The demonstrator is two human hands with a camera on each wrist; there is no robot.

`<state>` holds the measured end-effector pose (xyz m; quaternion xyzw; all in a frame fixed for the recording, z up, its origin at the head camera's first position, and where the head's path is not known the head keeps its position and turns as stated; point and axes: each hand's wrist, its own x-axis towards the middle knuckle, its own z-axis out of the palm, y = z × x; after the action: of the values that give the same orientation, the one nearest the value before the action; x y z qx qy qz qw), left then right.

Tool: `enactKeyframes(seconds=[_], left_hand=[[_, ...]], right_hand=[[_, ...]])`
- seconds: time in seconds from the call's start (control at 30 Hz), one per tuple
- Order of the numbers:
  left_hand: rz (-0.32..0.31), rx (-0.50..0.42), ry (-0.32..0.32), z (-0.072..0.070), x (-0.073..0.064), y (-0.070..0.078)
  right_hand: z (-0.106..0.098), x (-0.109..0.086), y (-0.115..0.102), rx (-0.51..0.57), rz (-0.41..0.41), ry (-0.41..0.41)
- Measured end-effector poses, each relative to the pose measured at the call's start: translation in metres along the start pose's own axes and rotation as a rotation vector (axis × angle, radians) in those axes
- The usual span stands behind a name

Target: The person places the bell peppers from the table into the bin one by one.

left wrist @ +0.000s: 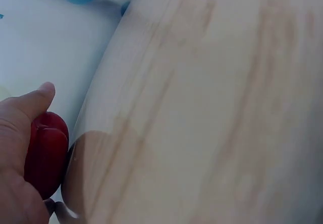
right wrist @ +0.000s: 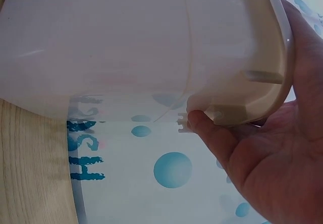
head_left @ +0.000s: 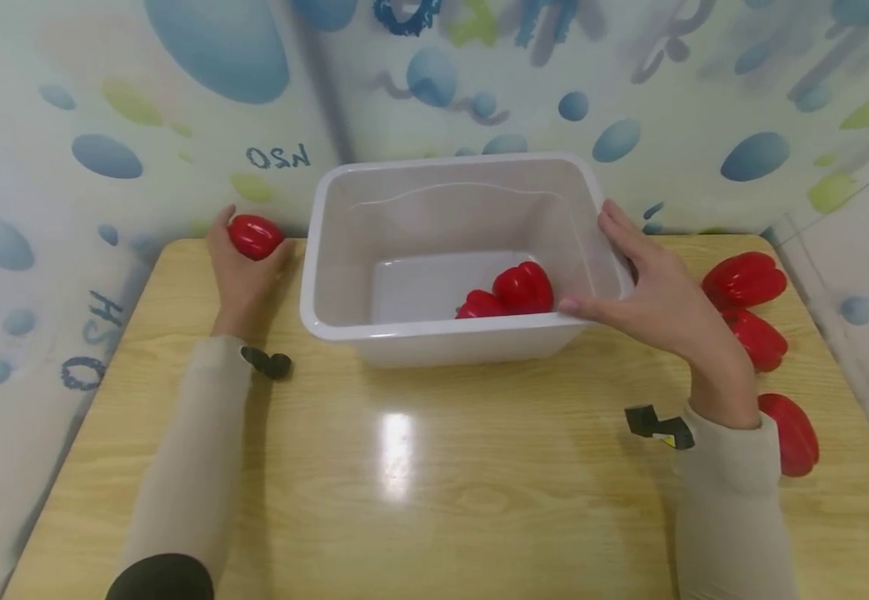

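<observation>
My left hand holds a glossy red bell pepper between thumb and fingers at the table's far left corner. The left wrist view shows that pepper against the palm, beside the table edge. A white plastic tub stands at the back of the table, with two red bell peppers inside near its front right. My right hand grips the tub's right end, thumb on the front rim and fingers at the side. In the right wrist view, digits of the right hand curl round the tub's rim.
Three more red bell peppers lie along the table's right side, one partly behind the right sleeve. A patterned wall stands directly behind the wooden table. Light reflects off the tabletop before the tub.
</observation>
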<state>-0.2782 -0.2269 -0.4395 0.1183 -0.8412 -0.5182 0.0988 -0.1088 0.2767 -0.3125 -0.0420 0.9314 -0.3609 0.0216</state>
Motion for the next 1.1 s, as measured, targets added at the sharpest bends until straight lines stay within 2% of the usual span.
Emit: enactKeyframes(seconds=[0.1,0.2,0.43,0.57,0.87,1.1], left_hand=[[0.053,0.078,0.022,-0.001,0.003,-0.002],[0.075,0.114,0.034,-0.002,0.004,-0.004],[0.015,0.043,0.039,-0.009,-0.001,-0.005],[-0.002,0.038,0.044,-0.014,-0.007,-0.001],[0.027,-0.028,0.070,-0.028,-0.033,0.014],[0.025,-0.074,0.074,-0.031,-0.059,0.029]], right_hand=[[0.001,-0.001,0.000,-0.002,-0.006,0.005],[0.002,-0.001,-0.001,0.005,-0.008,0.006],[0.002,0.000,-0.002,-0.004,0.007,-0.013],[0.000,0.001,-0.001,-0.013,0.004,-0.014],[0.000,0.001,-0.001,-0.002,0.002,-0.020],[-0.003,0.002,-0.001,-0.019,0.001,-0.027]])
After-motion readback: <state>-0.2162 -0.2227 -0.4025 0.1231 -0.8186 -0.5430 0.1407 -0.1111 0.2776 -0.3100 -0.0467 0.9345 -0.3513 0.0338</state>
